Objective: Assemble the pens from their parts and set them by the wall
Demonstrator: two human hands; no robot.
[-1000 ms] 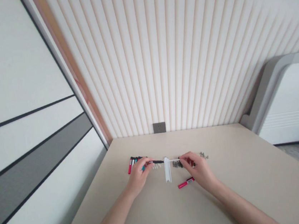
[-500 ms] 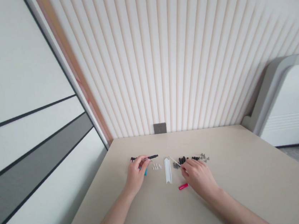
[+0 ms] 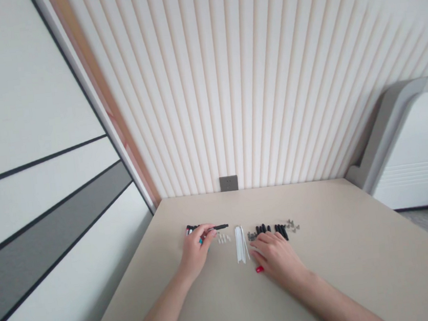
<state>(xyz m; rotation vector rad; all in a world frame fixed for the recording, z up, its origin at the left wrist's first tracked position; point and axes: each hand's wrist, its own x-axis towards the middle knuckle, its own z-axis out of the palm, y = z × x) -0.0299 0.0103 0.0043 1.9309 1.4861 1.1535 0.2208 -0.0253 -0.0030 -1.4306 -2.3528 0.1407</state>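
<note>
My left hand (image 3: 196,249) is closed on a thin black pen barrel (image 3: 218,227) that points right, just above the beige table (image 3: 222,304). My right hand (image 3: 276,257) lies palm down with its fingers stretched out flat, and its fingertips are beside a small bundle of white refill tubes (image 3: 240,244). It covers most of a red pen (image 3: 259,268), of which only one end shows. A few coloured pens (image 3: 190,229) lie behind my left hand.
Small white pieces (image 3: 224,238) lie between my hands. Black caps (image 3: 271,228) and little grey parts (image 3: 293,225) lie in a row beyond my right hand. A grey wall socket (image 3: 228,183) sits at the table's far edge. A white and grey unit (image 3: 409,148) stands at the right.
My right hand drew a white tube out of the black barrel, laid it with the other tubes, and now rests flat over the red pen. My left hand kept hold of the barrel.
</note>
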